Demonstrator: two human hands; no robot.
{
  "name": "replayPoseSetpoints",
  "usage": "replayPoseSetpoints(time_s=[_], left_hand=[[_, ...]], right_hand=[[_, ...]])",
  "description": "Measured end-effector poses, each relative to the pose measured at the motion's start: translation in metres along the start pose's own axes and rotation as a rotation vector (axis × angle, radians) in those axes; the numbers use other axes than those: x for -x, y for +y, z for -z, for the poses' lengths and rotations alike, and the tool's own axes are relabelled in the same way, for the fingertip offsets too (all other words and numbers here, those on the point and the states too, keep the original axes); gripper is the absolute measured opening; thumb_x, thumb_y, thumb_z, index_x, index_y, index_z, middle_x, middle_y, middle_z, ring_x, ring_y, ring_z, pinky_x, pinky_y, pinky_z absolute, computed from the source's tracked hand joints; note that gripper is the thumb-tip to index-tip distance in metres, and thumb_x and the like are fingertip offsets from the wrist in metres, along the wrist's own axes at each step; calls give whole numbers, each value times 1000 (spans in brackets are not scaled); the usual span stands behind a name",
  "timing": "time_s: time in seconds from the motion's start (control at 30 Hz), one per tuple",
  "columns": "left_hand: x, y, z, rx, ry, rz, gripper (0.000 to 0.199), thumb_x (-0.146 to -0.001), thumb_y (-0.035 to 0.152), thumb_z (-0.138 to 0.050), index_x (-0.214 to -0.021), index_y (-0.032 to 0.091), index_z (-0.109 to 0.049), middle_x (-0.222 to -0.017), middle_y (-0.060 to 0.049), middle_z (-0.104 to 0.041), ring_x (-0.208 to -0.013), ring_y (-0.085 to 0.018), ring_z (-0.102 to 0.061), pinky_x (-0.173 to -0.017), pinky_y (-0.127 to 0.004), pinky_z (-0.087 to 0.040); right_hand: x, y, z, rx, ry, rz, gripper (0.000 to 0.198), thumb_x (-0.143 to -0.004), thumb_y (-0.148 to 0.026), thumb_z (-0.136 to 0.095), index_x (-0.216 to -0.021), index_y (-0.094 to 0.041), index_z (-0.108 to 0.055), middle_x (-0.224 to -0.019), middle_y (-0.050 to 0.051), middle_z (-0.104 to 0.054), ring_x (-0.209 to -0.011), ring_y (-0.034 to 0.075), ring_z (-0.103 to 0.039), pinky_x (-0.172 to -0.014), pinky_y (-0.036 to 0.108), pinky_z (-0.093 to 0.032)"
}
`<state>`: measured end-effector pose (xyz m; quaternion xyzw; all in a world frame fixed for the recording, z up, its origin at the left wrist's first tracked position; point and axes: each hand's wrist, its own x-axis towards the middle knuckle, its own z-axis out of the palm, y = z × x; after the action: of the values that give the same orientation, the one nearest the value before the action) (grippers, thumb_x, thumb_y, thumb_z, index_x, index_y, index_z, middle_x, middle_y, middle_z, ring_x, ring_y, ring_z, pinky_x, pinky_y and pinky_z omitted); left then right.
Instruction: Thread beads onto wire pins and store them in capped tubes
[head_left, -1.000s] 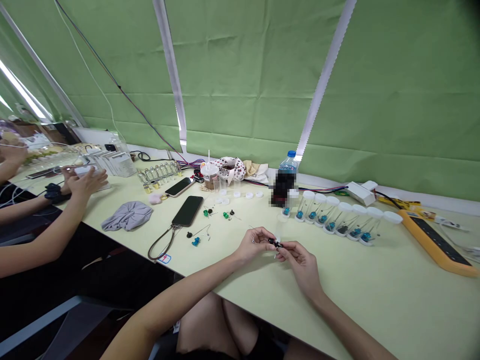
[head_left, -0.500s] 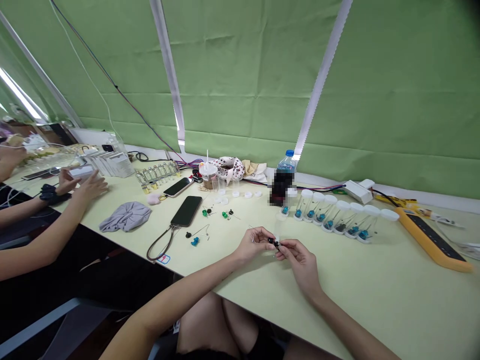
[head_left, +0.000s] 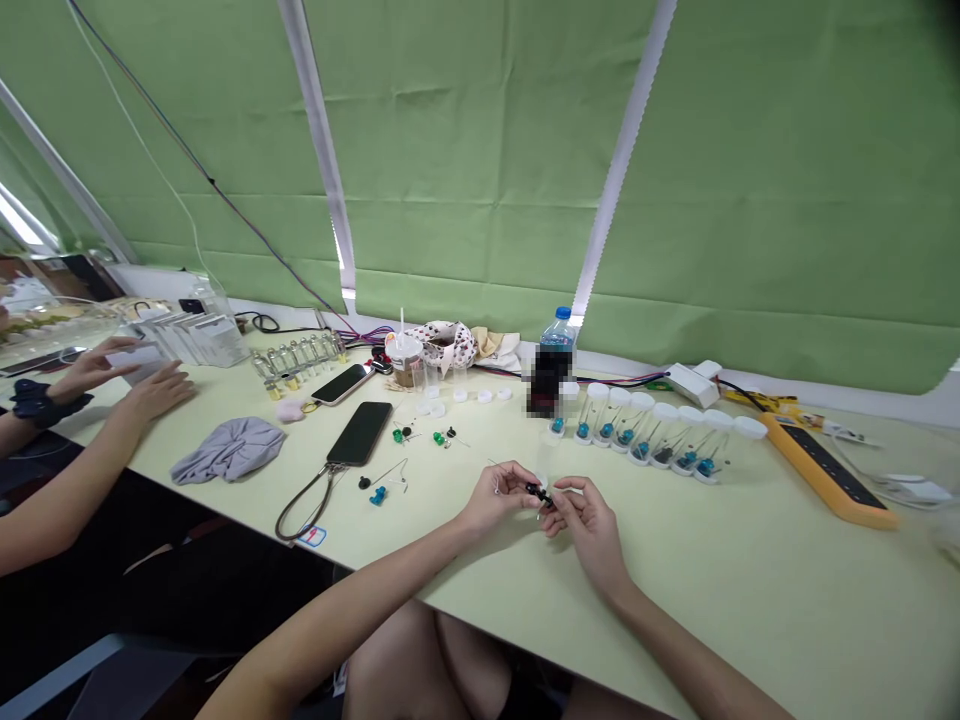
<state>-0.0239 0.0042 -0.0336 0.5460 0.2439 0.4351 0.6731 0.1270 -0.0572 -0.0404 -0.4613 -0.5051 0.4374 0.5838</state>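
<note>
Between my hands, above the table, is a small black part (head_left: 537,494) with thin metal wire on it; its exact kind is too small to make out. My left hand (head_left: 501,497) pinches its left end, and a bit of wire shows by the fingers. On its other end my right hand (head_left: 586,520) closes with thumb and fingertips. To the left lie a blue part (head_left: 379,495) with a black disc and bent wire, and two green parts (head_left: 398,436) (head_left: 439,438). A row of clear tubes (head_left: 646,425) with white caps, holding blue parts, stands to the right.
A black phone (head_left: 361,433) with a strap and a grey cloth (head_left: 228,449) lie to the left. A drink cup (head_left: 405,360) and a bottle (head_left: 556,345) stand at the back. An orange power strip (head_left: 829,470) lies right. A co-worker's hands (head_left: 154,395) hold a white box.
The view has shifted slightly right, so things sit further left. Both my hands keep hold of the black part, with its angle slightly changed. The co-worker's right hand has spread on the box.
</note>
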Motion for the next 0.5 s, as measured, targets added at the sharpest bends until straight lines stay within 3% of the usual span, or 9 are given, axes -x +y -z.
replayPoseSetpoints(time_s=[0.13,0.3,0.5], left_hand=[[-2,-1,-1,57,5,10,30,-57,22,-80,-80,12,-63,-75,-4,-65,-66,-13,-60,-67,-27,-44],[0,-2,-5,86,120,39,27,-58,19,-79,-78,13,-63,-74,-4,-66,-66,-12,-59,-66,-26,-45],[0,-3,-17,157,179,71,24,-61,19,-78,-78,14,-62,-75,-4,-66,-69,-13,-59,-68,-27,-44]], right_hand=[[1,1,1,5,-41,51,27,-83,-44,-55,-97,-22,-47,-68,0,-64,-58,17,-63,-54,30,-52],[-5,7,6,97,-167,126,24,-82,-37,-59,-98,-22,-48,-83,3,-62,-66,16,-64,-59,30,-54],[-14,19,18,210,-203,169,21,-89,-37,-49,-101,-20,-50,-74,1,-60,-64,14,-62,-58,28,-53]])
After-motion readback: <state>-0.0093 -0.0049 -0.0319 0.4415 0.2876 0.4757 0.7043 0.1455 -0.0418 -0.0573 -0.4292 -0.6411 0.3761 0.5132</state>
